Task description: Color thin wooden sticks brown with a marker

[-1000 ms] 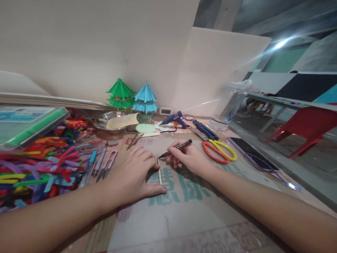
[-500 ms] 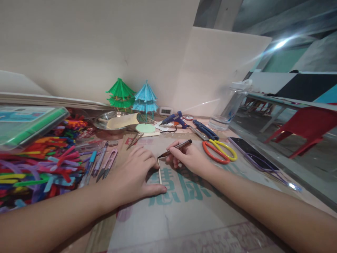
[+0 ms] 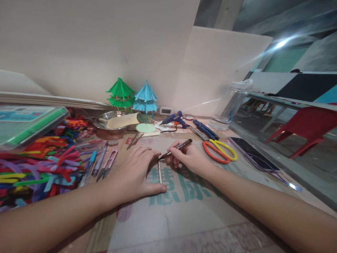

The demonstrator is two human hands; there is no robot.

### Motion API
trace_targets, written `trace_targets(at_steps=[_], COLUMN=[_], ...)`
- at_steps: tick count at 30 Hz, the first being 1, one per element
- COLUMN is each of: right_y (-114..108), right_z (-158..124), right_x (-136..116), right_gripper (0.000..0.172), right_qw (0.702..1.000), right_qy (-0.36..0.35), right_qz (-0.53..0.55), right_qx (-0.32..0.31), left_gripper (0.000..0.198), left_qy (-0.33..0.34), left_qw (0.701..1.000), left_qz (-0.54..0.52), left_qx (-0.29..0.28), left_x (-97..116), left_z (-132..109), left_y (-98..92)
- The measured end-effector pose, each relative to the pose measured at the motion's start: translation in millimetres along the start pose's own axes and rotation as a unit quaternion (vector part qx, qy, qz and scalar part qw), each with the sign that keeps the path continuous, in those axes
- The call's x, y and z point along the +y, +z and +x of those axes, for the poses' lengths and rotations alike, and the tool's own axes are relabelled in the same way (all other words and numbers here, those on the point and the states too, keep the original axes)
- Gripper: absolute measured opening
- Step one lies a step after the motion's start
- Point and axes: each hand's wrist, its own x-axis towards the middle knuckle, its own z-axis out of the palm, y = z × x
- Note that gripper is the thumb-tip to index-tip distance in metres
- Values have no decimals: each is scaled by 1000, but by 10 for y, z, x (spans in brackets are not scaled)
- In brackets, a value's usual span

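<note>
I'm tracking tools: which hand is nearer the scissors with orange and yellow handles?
Right. The right hand, holding a brown marker, is just left of the scissors; the left hand is farther left, at a thin stick.

Large green Chinese characters on cardboard, partly covered, brown marker print blurred, digits on small white display unreadable.

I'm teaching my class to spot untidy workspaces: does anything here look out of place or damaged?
Nothing looks spilled or broken. Only the pipe cleaners stand out: they lie in a tangled heap at the left, while the nearby pens lie side by side.
</note>
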Motion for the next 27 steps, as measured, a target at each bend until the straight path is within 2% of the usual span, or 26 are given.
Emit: trace_targets(at_steps=[12, 18, 27], right_y=[-5, 1, -2], right_z=[-13, -2, -16], right_x=[-5, 3, -8], right_gripper=[18, 20, 19], right_qw=[1000, 1000, 999], right_qy=[7, -8, 15], right_qz=[1, 6, 11], right_qx=[-23, -5, -30], left_gripper=[68, 72, 71], left_qy=[-13, -10, -21], left_qw=[1000, 1000, 999], left_qz=[-16, -6, -30], left_qx=[-10, -8, -25], left_x=[-6, -15, -16], left_z=[13, 5, 9], left_y=[0, 10, 8])
